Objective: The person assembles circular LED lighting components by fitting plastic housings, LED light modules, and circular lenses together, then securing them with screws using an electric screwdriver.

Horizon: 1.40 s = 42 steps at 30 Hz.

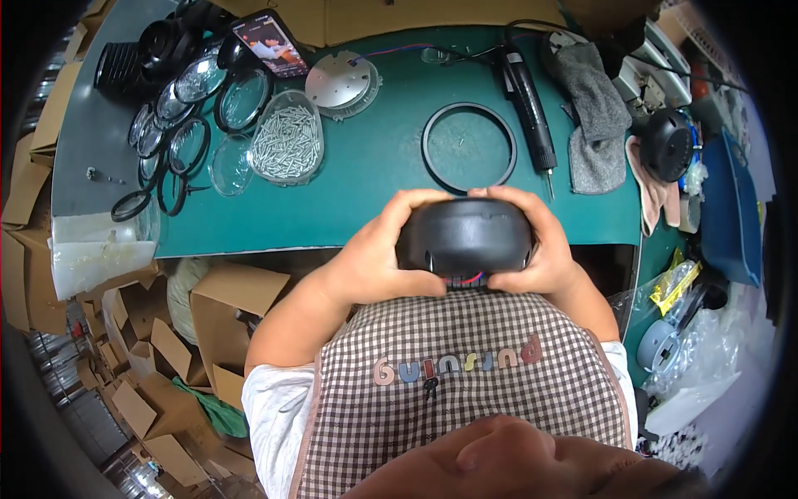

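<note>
Lit phone (pixel 272 46) is propped near the back of the green tabletop (pixel 370 158) — grey cloth (pixel 594 121) is laid toward the right. Open cardboard boxes (pixel 218 320) are heaped lower left — green plastic (pixel 218 412) is caught among them.

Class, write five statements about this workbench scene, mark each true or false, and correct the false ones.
1. The left hand and right hand both grip the black housing. True.

2. The black screwdriver lies to the left of the black ring. False: it lies to the ring's right.

3. The clear container holds many small silvery metal pieces. True.

4. The person's apron is plain red. False: it has a small dark-and-light check.

5. The grey cloth lies to the right of the screwdriver. True.

6. The phone stands at the right end of the bench. False: it is toward the left, near the round metal disc.
</note>
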Motion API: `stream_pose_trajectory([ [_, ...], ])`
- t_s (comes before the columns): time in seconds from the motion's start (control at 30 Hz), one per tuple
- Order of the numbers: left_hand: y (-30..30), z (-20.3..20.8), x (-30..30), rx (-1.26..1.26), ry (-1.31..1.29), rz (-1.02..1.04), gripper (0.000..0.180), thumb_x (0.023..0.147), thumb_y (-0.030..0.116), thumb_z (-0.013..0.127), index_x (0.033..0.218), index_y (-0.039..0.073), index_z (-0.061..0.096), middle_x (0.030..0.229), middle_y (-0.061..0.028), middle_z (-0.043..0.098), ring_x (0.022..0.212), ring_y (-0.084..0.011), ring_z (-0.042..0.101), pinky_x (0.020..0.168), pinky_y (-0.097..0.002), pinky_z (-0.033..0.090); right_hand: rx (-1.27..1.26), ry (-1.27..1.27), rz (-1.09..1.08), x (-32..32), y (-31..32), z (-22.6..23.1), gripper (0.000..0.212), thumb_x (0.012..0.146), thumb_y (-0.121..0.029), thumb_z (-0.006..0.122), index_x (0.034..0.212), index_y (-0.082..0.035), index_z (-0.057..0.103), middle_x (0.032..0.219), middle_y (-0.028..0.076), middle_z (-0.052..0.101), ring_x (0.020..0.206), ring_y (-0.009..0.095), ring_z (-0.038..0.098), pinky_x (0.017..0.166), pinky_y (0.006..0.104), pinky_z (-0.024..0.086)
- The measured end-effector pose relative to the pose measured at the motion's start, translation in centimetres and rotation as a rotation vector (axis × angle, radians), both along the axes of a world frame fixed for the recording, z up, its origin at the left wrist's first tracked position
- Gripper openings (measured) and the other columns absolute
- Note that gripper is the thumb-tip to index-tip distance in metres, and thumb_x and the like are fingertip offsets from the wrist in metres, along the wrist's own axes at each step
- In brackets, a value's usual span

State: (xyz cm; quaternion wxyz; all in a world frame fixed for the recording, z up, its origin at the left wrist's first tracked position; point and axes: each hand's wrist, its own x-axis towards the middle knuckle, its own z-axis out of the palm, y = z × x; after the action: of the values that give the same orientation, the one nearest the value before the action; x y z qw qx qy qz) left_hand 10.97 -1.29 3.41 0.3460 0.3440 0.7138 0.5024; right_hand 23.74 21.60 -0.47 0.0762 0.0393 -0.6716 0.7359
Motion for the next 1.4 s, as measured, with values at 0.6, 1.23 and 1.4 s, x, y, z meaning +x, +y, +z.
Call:
stream_pose_trajectory([
  [0.6,6.4,-2.3,-1.7,0.299,-0.308,0.357,0.062,0.101,0.033,0.059,0.143,-0.008,0.039,0.137,-0.0200,0.052,0.128,-0.0253,0.051,0.109,-0.0349,0.039,-0.254,-0.079,-0.424,-3.3,-1.0,0.0,0.064,0.093,-0.022,0.065,0.147,0.002,0.039,0.143,0.016,0.047,0.133,0.025,0.044,0.113,0.0367,0.032],
  [1.23,10.5,-7.6,-5.5,0.360,-0.103,0.504,0.044,0.099,0.022,0.055,0.135,-0.003,0.052,0.126,-0.0180,0.062,0.116,-0.0250,0.059,0.102,-0.0336,0.045,0.377,0.069,-0.433,-7.8,3.6,-4.0,0.036,0.096,-0.020,0.057,0.127,-0.003,0.063,0.143,0.021,0.049,0.133,0.033,0.047,0.112,0.0412,0.034],
  [1.4,10.5,-7.6,-6.2,0.293,0.005,0.449,0.046,0.097,0.025,0.058,0.134,-0.001,0.053,0.126,-0.0234,0.060,0.117,-0.0327,0.059,0.100,-0.0371,0.046,0.639,0.019,-0.382,-7.5,4.5,-2.4,0.037,0.090,-0.019,0.065,0.125,-0.007,0.065,0.144,0.021,0.049,0.132,0.034,0.048,0.110,0.0419,0.037],
])
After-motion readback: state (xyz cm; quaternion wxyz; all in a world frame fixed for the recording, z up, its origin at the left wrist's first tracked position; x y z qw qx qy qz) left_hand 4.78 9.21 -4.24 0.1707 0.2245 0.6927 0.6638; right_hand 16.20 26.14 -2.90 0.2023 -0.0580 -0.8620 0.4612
